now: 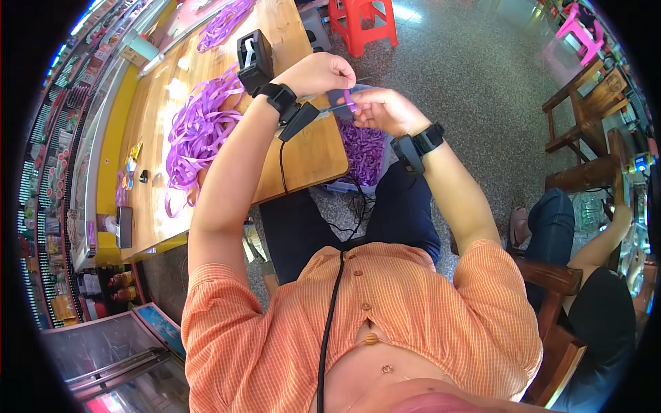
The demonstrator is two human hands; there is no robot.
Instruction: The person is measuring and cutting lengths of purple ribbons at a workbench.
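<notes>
My left hand (322, 71) and my right hand (383, 110) meet over the near corner of the wooden table (311, 155). Both pinch a short piece of purple ribbon (350, 102) between the fingertips. Each wrist wears a black band with a small black device. Below my hands a container (344, 186) on the floor holds a heap of small purple ribbon pieces (365, 148). A big tangle of long purple ribbon strips (200, 131) lies on the table to my left.
A black tape dispenser (253, 60) stands on the table behind my left wrist. More purple ribbon (224, 24) lies further back. A red plastic stool (363, 24) stands beyond the table. Wooden chairs (585, 117) and a seated person's leg (551, 227) are at my right.
</notes>
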